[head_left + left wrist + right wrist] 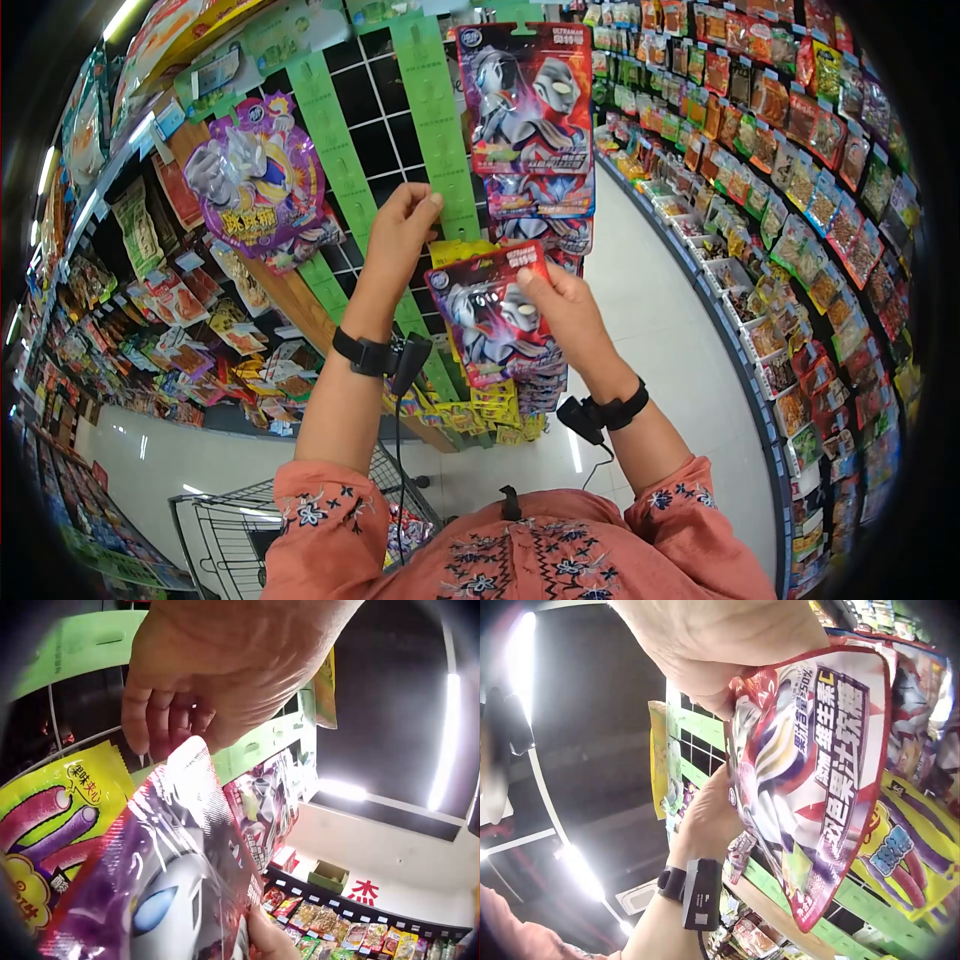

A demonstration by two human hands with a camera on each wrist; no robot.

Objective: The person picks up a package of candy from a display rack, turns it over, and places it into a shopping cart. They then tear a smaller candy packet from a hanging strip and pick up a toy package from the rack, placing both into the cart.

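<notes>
My right hand [562, 310] pinches the upper corner of a red and purple Ultraman candy pouch [490, 335], its thumb on the printed front. The back of this pouch [810, 780], with white lettering, faces the right wrist view. Above and left of it, my left hand [403, 235] has its fingers curled at the edge of a green hanging strip [440, 120]. In the left wrist view, the pouch's top corner [191, 754] stands just below the curled fingers. A yellow candy bag [64, 832] hangs beside the pouch.
More Ultraman pouches [525, 100] hang on the right of the black wire grid [385, 110]. A purple round pouch [255, 175] hangs to the left. A shopping cart [215, 530] stands below left. Snack shelves [800, 180] line the aisle's right side.
</notes>
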